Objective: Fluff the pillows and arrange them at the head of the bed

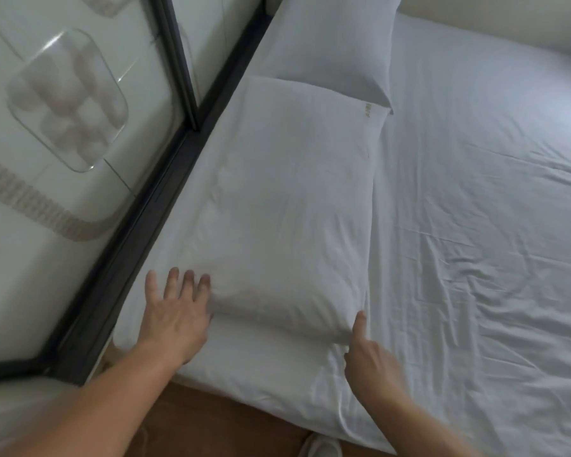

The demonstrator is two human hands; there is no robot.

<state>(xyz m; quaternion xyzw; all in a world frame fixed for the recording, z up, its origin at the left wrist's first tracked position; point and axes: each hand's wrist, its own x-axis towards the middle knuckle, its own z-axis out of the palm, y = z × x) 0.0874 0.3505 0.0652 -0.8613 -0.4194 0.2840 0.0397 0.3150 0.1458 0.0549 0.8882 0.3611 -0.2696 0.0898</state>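
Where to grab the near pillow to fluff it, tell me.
Take the near pillow by its two short-end corners closest to you, one hand per corner, coming in from the foot-side edge. It lies flat and lengthwise, that end is free, and the left hand and right hand are already there; the far end abuts the second pillow.

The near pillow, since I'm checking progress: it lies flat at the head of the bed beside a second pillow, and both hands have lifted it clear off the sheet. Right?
Not quite. The head view shows the near pillow resting on the sheet, not lifted. The left hand lies spread at its corner and the right hand touches its other corner. The second pillow does lie beside it.
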